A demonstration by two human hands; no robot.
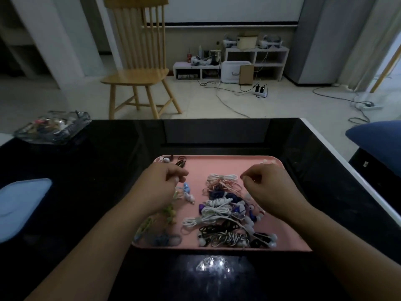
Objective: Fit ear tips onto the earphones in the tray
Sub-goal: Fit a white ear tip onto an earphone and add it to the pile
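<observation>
Hovering over one pink tray point(288, 240) of roughly a dozen bundled earphones point(219, 208); left hand point(161, 181) pinches a dark earphone point(181, 162); right hand point(268, 184) pinches something tiny; glossy black table point(108, 153), one wooden chair point(138, 61) far.

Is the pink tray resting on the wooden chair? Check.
No, the pink tray sits on the black table; the chair stands behind it.

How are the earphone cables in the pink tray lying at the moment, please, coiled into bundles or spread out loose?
Coiled: the earphone cables lie in separate wound bundles, white, dark and striped, on the pink tray.
</observation>
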